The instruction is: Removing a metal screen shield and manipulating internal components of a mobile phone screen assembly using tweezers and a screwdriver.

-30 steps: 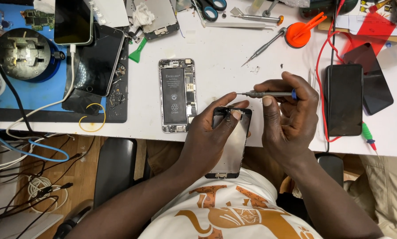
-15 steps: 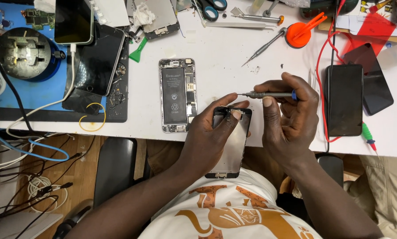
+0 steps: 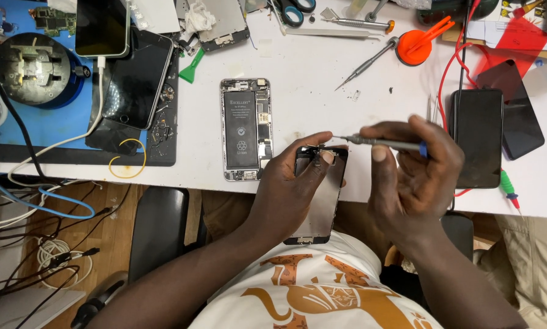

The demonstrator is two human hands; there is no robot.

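Nothing has visibly shifted: the left hand (image 3: 292, 189) still grips the detached screen panel (image 3: 319, 195) at the table's near edge, the right hand (image 3: 414, 164) pinching a screwdriver (image 3: 383, 143) at its top; opened phone (image 3: 245, 128) lies left, unassembled.

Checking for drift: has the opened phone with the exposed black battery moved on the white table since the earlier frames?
No. The opened phone keeps its place beside the black mat.

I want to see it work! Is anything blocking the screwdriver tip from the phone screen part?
Nothing visible does. The screwdriver in the right hand points at the top edge of the screen panel, which the left hand holds.
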